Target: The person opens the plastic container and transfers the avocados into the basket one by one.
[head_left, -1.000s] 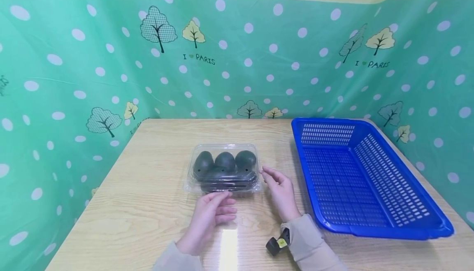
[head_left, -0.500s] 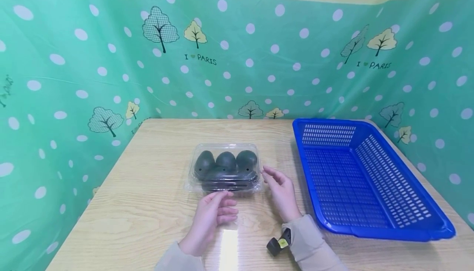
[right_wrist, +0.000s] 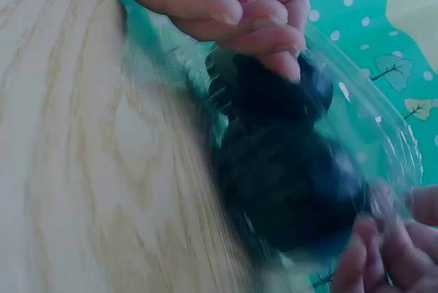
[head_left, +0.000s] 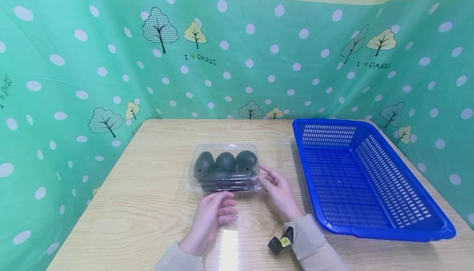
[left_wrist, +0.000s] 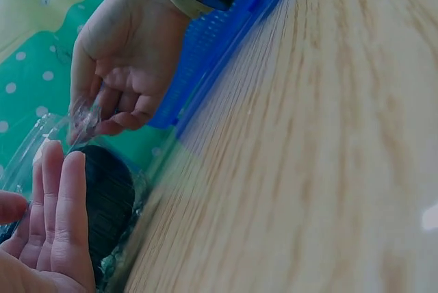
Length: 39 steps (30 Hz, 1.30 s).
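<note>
A clear plastic clamshell box (head_left: 226, 147) stands on the table with dark, egg-shaped fruit (head_left: 225, 162) inside, looking like avocados. Its lid is down. At the box's right front corner my right hand (head_left: 280, 193) pinches the clear plastic edge between thumb and fingers; the left wrist view shows this right hand (left_wrist: 130, 53) on the plastic, the other fingers curled under. My left hand (head_left: 209, 215) is at the middle of the front edge. Its fingers (left_wrist: 72, 211) lie nearly straight along the front side in the left wrist view; whether they press on it is unclear.
To the right stands a large blue plastic basket (head_left: 314, 197) with slotted walls. The wooden table (head_left: 140, 172) reaches back to a green dotted curtain (head_left: 207, 90), which also hangs at both sides. A black camera (head_left: 275, 245) is strapped to the right wrist.
My right hand has shifted slightly left, onto the box's right front corner, and its fingers have drawn together on the plastic edge. The left hand and the box have barely moved.
</note>
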Available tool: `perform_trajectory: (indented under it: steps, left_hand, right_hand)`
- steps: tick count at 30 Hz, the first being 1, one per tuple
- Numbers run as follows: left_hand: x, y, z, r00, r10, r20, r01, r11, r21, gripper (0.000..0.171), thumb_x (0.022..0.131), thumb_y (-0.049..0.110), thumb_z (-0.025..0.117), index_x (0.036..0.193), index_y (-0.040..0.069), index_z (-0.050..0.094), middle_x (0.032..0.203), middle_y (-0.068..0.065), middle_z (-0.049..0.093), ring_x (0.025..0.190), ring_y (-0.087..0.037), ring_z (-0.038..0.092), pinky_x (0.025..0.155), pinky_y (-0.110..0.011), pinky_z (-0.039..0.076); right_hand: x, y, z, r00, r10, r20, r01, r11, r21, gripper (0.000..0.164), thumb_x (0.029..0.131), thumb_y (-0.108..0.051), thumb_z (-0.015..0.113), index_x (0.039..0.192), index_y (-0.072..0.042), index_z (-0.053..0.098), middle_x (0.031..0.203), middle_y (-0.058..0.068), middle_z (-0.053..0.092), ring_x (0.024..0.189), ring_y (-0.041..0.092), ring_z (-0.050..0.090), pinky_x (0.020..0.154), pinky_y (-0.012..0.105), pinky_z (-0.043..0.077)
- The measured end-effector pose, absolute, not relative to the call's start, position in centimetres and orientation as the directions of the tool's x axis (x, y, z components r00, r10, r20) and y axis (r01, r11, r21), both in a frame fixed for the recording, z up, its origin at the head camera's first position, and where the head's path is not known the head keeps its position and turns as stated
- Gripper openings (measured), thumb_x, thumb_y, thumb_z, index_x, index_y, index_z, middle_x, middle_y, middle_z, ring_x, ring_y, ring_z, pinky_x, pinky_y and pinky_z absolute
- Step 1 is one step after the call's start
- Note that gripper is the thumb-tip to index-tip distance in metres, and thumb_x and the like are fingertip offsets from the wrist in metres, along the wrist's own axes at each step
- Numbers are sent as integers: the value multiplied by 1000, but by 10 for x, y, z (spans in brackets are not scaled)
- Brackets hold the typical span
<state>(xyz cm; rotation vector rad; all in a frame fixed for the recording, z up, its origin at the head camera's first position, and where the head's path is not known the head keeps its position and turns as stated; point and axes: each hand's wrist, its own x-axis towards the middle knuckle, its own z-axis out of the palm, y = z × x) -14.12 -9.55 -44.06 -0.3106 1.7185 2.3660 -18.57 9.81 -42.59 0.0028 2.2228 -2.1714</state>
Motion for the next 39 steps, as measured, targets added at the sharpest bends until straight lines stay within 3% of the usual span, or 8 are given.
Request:
perform_trajectory:
  steps: [4,11,16,25,31,39]
  left_hand:
    - [-141,-96,-441,-958,45,-282,-282,-310,908,23,99,23,56,103,4,68,80,-1,72,67,-13,70,66,-31,61]
    - [-141,-97,-443,-957,49,-285,-285,-315,905,23,99,23,57,102,4,69,81,-1,72,67,-12,70,66,-30,61]
    - [-141,-97,-444,-958,50,-284,-284,-317,905,22,98,22,56,100,5,69,80,-1,72,67,-13,70,66,-31,62]
    - [-141,-96,-443,-957,52,-287,-288,-319,903,24,98,22,56,104,3,69,80,-1,72,67,-12,70,65,-30,61]
    - [-141,-94,-441,-957,52,-285,-287,-316,904,27,98,24,58,107,1,68,82,-2,72,68,-13,70,66,-29,61]
    - [-140,-95,-441,-957,55,-286,-288,-324,901,24,98,23,58,104,2,68,82,-2,73,68,-12,71,65,-29,61]
  right_hand:
    - [-185,96,-425,-998,-60,-29,29,-1,-1000,43,99,-4,51,142,0,48,103,13,71,84,7,63,78,27,53]
    - [-185,94,-425,-998,-25,-54,55,-24,-998,43,99,-4,53,141,0,50,91,-1,68,77,6,59,72,23,49]
    - [-185,94,-424,-998,-10,-55,55,-25,-998,42,98,-4,54,139,0,52,86,-4,66,73,8,53,67,21,45]
    - [-186,95,-420,-999,26,-37,37,7,-999,37,97,-6,55,135,-2,57,84,-3,68,82,10,61,84,29,47]
    - [-186,96,-414,-998,28,-55,55,-17,-998,37,98,-8,55,135,-2,57,81,-7,66,73,11,50,68,22,41]
    - [-186,94,-410,-998,18,-61,60,-72,-996,38,97,-6,54,135,-2,57,76,-9,67,62,9,41,59,19,33]
